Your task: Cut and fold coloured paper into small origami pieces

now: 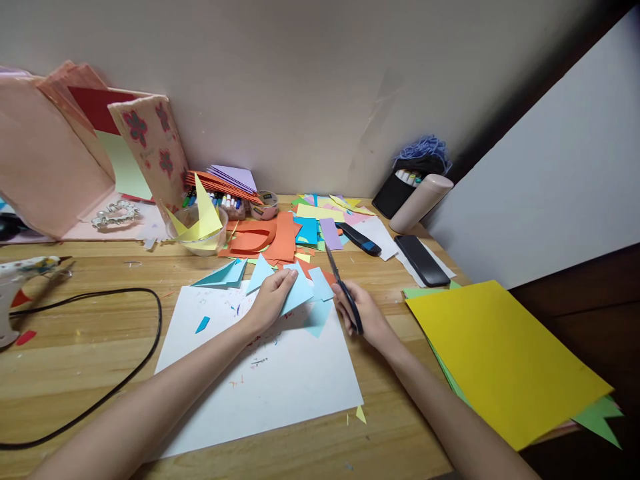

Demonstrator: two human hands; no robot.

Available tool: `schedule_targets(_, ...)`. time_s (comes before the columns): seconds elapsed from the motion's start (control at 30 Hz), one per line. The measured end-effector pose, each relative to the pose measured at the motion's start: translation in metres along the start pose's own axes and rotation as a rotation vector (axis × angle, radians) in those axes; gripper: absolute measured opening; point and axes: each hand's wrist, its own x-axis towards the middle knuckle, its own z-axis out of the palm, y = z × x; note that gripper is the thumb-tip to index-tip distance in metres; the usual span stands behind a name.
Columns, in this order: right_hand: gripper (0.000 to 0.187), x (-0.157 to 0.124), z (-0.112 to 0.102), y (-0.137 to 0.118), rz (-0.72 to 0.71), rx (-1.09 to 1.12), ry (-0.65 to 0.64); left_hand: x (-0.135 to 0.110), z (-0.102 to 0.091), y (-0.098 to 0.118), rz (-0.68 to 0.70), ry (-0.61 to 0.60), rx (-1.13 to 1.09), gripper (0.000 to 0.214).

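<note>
My left hand [273, 298] pinches a piece of light blue paper [299, 293] between thumb and fingers, over a white sheet [225, 393] on the wooden table. In my right hand [367, 313] is a pair of scissors [349, 300], its dark handles gripped and its blades pointing away from me. The scissors are to the right of the held paper, apart from it. Other light blue pieces [321, 283] lie around the held one, and a folded light blue paper [224, 274] rests at the sheet's far edge. A small darker blue scrap [203, 325] lies on the sheet.
Orange paper scraps [280, 233] and a utility knife [359, 238] lie farther back. A clear bowl [203, 243] holds yellow paper shapes. On the right are a yellow sheet stack [505, 360], a black case [423, 260] and a pale bottle [421, 203]. A glue gun [20, 287] with cable is left.
</note>
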Motion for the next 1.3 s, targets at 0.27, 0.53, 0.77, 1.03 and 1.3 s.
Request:
schedule_targets(0.27,0.026,0.017,-0.04,0.011,-0.011,-0.945,0.432,0.001,0.001,0.0,-0.021,0.063,0.044,0.031)
schedule_targets(0.53,0.025,0.005,-0.022,-0.006,-0.199,-0.509,0.27,-0.005,0.005,0.002,0.033,0.043,0.245,0.029)
schedule_targets(0.77,0.026,-0.007,0.013,-0.008,-0.138,0.204,-0.118,-0.015,0.011,0.003,0.152,-0.185,0.475,0.027)
schedule_targets(1.03,0.02,-0.002,0.002,-0.005,-0.191,0.102,-0.106,-0.018,0.014,0.008,0.188,-0.282,0.548,0.023)
schedule_targets(1.3,0.008,-0.01,0.012,-0.011,-0.373,-0.142,-0.019,-0.02,0.016,0.005,0.239,-0.282,0.598,0.018)
